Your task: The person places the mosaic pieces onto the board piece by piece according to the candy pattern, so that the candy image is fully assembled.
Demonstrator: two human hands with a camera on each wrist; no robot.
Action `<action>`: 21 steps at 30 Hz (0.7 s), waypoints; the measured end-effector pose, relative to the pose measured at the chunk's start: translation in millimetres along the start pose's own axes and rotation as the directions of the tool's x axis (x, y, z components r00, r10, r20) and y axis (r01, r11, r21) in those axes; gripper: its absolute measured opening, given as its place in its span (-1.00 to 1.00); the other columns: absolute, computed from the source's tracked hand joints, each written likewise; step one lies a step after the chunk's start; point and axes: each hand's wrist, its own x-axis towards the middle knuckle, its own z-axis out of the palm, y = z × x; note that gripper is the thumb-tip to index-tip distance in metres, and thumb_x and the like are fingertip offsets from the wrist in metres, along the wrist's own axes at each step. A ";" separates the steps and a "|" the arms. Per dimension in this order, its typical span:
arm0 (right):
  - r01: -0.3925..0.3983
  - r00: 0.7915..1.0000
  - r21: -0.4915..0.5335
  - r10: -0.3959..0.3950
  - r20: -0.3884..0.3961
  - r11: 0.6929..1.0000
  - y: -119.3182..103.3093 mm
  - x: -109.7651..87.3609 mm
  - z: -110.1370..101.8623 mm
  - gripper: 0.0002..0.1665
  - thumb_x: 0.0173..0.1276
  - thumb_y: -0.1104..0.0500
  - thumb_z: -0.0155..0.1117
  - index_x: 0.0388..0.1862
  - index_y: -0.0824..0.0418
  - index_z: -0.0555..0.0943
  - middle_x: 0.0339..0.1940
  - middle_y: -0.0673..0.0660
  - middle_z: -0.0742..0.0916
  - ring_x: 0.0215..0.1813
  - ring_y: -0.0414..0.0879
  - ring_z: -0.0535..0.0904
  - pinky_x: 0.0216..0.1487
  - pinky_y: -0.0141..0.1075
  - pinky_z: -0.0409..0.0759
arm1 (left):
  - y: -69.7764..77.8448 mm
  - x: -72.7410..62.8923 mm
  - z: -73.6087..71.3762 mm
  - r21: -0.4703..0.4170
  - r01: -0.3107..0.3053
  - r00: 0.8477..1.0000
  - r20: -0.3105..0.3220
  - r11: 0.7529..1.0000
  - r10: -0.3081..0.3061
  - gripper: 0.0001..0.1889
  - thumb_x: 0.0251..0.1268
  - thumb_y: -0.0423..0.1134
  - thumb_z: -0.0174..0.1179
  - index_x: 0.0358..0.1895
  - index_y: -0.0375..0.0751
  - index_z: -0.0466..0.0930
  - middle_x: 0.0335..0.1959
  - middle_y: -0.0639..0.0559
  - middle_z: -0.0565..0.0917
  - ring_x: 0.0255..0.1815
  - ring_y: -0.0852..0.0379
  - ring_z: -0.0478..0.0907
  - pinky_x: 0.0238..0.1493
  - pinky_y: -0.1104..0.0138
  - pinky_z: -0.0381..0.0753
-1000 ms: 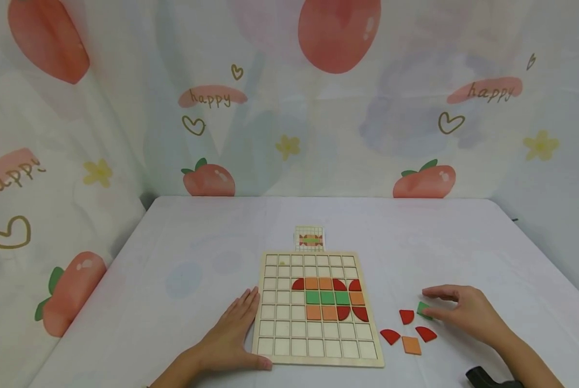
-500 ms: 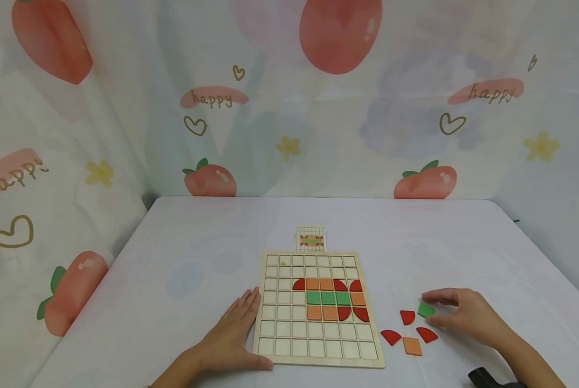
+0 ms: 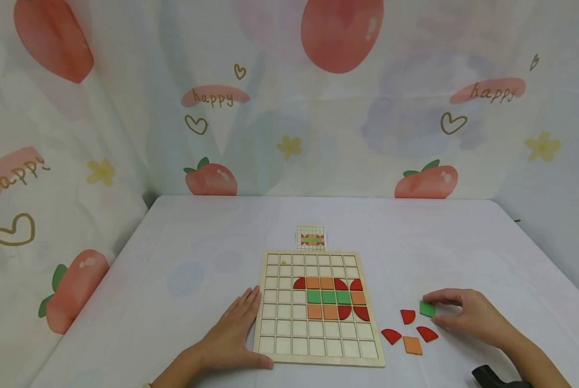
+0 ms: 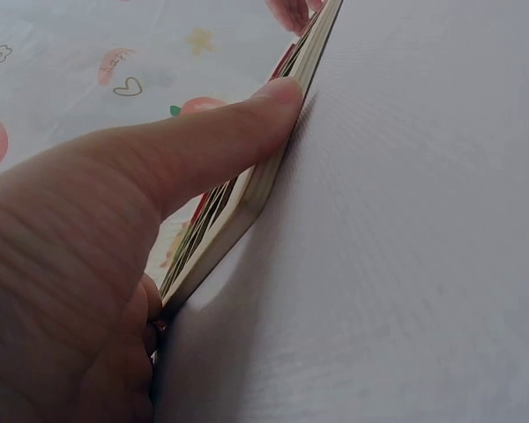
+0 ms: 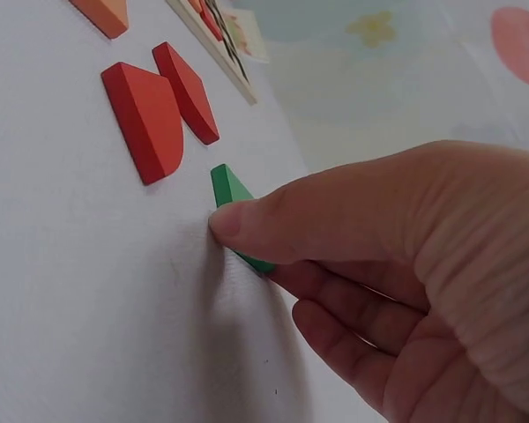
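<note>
In the head view my right hand [image 3: 474, 315] pinches a green square tile [image 3: 427, 309] between thumb and forefinger, low over the white table. The right wrist view shows the thumb at the near edge of the green tile [image 5: 234, 189], other fingers bent beneath. My left hand [image 3: 231, 334] lies against the left side of a wooden grid board [image 3: 289, 362], fingers straight, thumb on the front edge at its corner. Orange, green and red pieces fill several cells in the board's middle and right. In the left wrist view the thumb [image 4: 220, 137] presses the board's edge.
Beside the board lie red quarter-round tiles [image 3: 391, 337] and one orange square tile [image 3: 412, 345]. A small pattern card [image 3: 311, 238] stands just behind the board. A black object [image 3: 493, 377] sits at the front right, under the right forearm. Printed cloth walls the back.
The green tile has turned a little and shifted slightly right with my right hand; the thumb now covers less of it. My left hand and the board have stayed put.
</note>
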 end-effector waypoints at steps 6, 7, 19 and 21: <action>0.006 1.000 0.020 -0.006 -0.012 1.000 0.1 0.8 0.4 -0.56 -0.01 0.14 0.48 -0.11 0.22 0.65 -0.16 0.05 0.70 -0.13 -0.21 0.56 -0.10 -0.14 0.56 | -0.1 0.2 -0.3 0.006 0.000 1.000 0.004 1.000 0.000 0.30 -0.23 0.55 0.08 0.44 -0.31 -0.21 0.47 -0.07 -0.19 0.45 0.02 -0.31 0.36 0.08 -0.17; 0.004 1.000 0.019 -0.004 -0.014 1.000 0.1 0.9 0.5 -0.56 -0.01 0.14 0.48 -0.11 0.23 0.66 -0.17 0.05 0.70 -0.13 -0.22 0.56 -0.11 -0.14 0.57 | -0.1 0.3 -0.3 0.006 -0.001 1.000 0.003 1.000 0.001 0.30 -0.23 0.55 0.08 0.44 -0.31 -0.21 0.47 -0.07 -0.19 0.45 0.02 -0.31 0.36 0.08 -0.17; 0.071 0.993 0.027 -0.068 -0.099 0.997 -9.5 6.7 4.6 -0.61 -0.01 0.14 0.48 -0.14 0.18 0.68 -0.20 0.01 0.71 -0.14 -0.19 0.57 -0.10 -0.05 0.56 | -0.6 0.5 0.1 0.010 -0.010 1.000 0.001 1.000 0.010 0.29 -0.22 0.54 0.08 0.44 -0.33 -0.21 0.47 -0.08 -0.19 0.45 0.01 -0.31 0.36 0.08 -0.18; 0.085 0.991 0.023 -0.082 -0.102 0.996 -13.5 9.0 5.6 -0.62 -0.01 0.13 0.48 -0.15 0.17 0.68 -0.21 0.00 0.71 -0.15 -0.17 0.58 -0.11 -0.05 0.56 | -0.8 0.4 0.0 0.010 -0.009 1.000 0.001 1.000 0.009 0.29 -0.22 0.54 0.08 0.44 -0.33 -0.21 0.47 -0.09 -0.18 0.45 0.01 -0.31 0.36 0.08 -0.17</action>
